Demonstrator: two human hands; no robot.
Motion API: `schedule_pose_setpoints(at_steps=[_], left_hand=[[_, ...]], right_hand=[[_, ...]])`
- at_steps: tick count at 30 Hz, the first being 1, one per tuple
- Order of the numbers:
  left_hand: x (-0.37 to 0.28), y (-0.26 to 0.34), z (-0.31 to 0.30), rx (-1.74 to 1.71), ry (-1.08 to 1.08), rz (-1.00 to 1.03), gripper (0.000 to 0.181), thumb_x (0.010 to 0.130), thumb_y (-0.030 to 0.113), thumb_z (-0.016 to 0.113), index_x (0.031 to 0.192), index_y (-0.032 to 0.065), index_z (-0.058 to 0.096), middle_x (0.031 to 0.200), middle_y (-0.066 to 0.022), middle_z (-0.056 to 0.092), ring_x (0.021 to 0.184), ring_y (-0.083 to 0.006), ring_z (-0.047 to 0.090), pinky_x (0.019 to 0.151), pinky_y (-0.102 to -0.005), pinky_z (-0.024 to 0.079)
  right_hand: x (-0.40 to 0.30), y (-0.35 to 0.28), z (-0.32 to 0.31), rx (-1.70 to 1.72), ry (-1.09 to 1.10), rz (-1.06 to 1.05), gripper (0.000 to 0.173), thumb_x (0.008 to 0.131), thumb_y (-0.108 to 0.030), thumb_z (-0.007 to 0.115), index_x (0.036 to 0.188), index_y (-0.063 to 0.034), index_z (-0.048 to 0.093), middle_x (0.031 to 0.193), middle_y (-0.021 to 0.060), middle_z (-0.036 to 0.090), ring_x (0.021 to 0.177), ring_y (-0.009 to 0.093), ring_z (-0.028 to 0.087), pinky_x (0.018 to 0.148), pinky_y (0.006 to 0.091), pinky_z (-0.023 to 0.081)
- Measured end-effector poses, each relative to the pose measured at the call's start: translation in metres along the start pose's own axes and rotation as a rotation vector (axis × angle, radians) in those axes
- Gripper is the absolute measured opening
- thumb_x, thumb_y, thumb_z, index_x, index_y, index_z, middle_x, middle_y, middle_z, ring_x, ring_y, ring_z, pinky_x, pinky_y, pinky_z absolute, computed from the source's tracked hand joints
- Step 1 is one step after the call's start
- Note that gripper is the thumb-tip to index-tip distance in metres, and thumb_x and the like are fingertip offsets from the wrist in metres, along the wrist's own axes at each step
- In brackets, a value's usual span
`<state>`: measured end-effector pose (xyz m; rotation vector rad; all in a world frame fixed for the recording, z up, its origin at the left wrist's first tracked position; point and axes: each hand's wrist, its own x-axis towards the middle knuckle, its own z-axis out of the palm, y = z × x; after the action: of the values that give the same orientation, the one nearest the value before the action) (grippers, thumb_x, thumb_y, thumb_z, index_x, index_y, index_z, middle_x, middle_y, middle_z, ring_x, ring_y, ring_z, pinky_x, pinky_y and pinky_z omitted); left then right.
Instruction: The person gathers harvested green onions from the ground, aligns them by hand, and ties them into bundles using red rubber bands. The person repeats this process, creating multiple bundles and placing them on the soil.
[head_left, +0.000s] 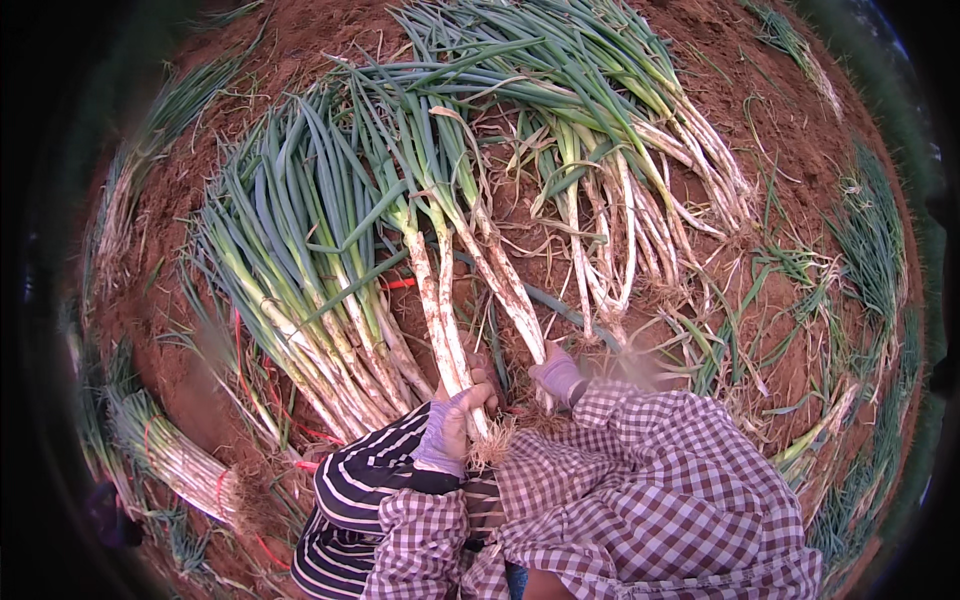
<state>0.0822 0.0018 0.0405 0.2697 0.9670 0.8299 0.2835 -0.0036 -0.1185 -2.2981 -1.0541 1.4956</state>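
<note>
My left hand (454, 427), in a pale purple glove with bare fingertips, grips two green onions (442, 322) near their roots. My right hand (559, 375), gloved too, closes around the white stalks of further green onions (506, 289). Their long green leaves point away from me. A thick row of green onions (330, 352) lies left of my left hand, beside my striped clothing. Beyond my right hand, loose green onions (619, 225) with dry leaves rest on the soil, and another pile (709, 157) lies farther up to the right.
A bundle of green onions (176, 457) tied with red bands lies at lower left. Red strips (240, 352) are on the reddish soil (176, 322). More onion plants (862, 232) line the right side; another heap (131, 180) lies at upper left. Leaf scraps (720, 337) are scattered to the right.
</note>
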Motion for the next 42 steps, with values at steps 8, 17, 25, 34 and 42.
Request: schedule_pose_setpoints(at_steps=[8, 17, 25, 34, 42], left_hand=[[-0.009, -0.009, -0.005, 0.062, 0.142, -0.126, 0.021, 0.082, 0.016, 0.061, 0.096, 0.0018, 0.054, 0.073, -0.0039, 0.056, 0.059, -0.0146, 0.055, 0.050, -0.0270, 0.047], [0.009, -0.034, -0.043, -0.130, -0.069, -0.290, 0.013, 0.087, 0.012, 0.052, 0.087, 0.0016, 0.059, 0.072, -0.0035, 0.057, 0.060, -0.0169, 0.056, 0.054, -0.0251, 0.048], [-0.017, -0.031, 0.006, -0.504, -0.178, -0.066, 0.033, 0.083, -0.002, 0.051, 0.115, 0.0056, 0.054, 0.110, -0.0091, 0.059, 0.102, -0.0241, 0.058, 0.096, -0.0420, 0.045], [-0.024, -0.053, -0.007, -0.013, -0.184, -0.257, 0.027, 0.088, 0.015, 0.053, 0.109, -0.0013, 0.054, 0.100, -0.0112, 0.061, 0.088, -0.0213, 0.062, 0.076, -0.0317, 0.052], [-0.131, -0.016, 0.002, -0.140, -0.196, -0.242, 0.038, 0.081, 0.006, 0.062, 0.113, 0.0022, 0.042, 0.076, -0.0034, 0.052, 0.061, -0.0114, 0.050, 0.052, -0.0248, 0.045]], right_hand=[[0.062, 0.058, -0.052, -0.176, 0.539, 0.016, 0.033, 0.076, -0.020, 0.060, 0.106, -0.0051, 0.059, 0.094, 0.0222, 0.062, 0.088, 0.038, 0.059, 0.076, 0.0420, 0.048], [-0.030, -0.024, -0.076, 1.750, -1.668, 0.511, 0.054, 0.100, -0.030, 0.029, 0.141, 0.0027, 0.016, 0.064, -0.0036, 0.036, 0.051, 0.005, 0.034, 0.042, 0.0196, 0.030], [-0.092, -0.059, -0.072, 0.827, -0.759, 0.105, 0.056, 0.092, -0.046, 0.047, 0.132, -0.0085, 0.041, 0.101, 0.0032, 0.059, 0.083, 0.013, 0.056, 0.078, 0.0271, 0.047], [-0.099, -0.070, -0.039, 0.298, -0.757, -0.061, 0.067, 0.086, -0.062, 0.042, 0.119, -0.0039, 0.049, 0.090, 0.0075, 0.061, 0.075, 0.011, 0.056, 0.058, 0.0239, 0.045], [-0.013, -0.119, -0.034, 0.087, 0.276, -0.505, 0.095, 0.067, -0.030, 0.077, 0.140, -0.0056, 0.023, 0.138, 0.0205, 0.035, 0.129, 0.034, 0.031, 0.108, 0.0403, 0.024]])
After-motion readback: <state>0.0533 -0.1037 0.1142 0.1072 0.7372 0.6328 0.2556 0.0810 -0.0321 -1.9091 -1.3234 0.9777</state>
